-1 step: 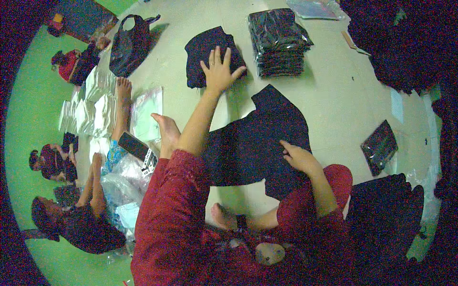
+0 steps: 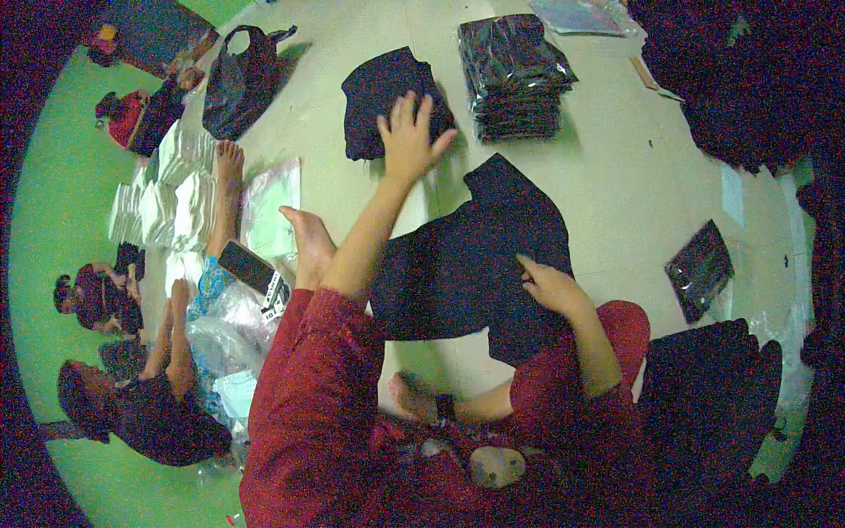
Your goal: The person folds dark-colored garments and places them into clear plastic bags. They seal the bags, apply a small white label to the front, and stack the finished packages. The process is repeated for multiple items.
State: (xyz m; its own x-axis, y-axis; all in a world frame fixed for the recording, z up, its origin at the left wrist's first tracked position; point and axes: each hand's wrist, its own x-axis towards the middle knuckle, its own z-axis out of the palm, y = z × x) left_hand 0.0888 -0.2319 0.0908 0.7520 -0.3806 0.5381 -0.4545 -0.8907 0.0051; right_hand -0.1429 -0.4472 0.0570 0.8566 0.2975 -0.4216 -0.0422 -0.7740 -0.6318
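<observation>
My left hand (image 2: 408, 141) rests over the near part of a folded black garment pile (image 2: 374, 92), its fingers spread and nothing held. In front of my lap a black garment (image 2: 475, 264), perhaps a shirt, lies spread on the floor with one sleeve-like corner pointing away from me. On its right half sits my right hand (image 2: 556, 287), index finger stretched out and the other fingers partly curled, with no object visible in it. The dark cloth hides most folds and seams.
Plastic-wrapped black garments (image 2: 515, 84) form a stack at the far right of the pile. One wrapped packet (image 2: 700, 271) and more black cloth (image 2: 713, 396) lie on my right. Leftward are a black bag (image 2: 239, 88), white stacks (image 2: 194, 207), a phone (image 2: 246, 266) and a seated person (image 2: 141, 409).
My left hand has slid slightly toward me over the folded pile, its fingers a little less spread. My right hand and the spread garment look unmoved.
</observation>
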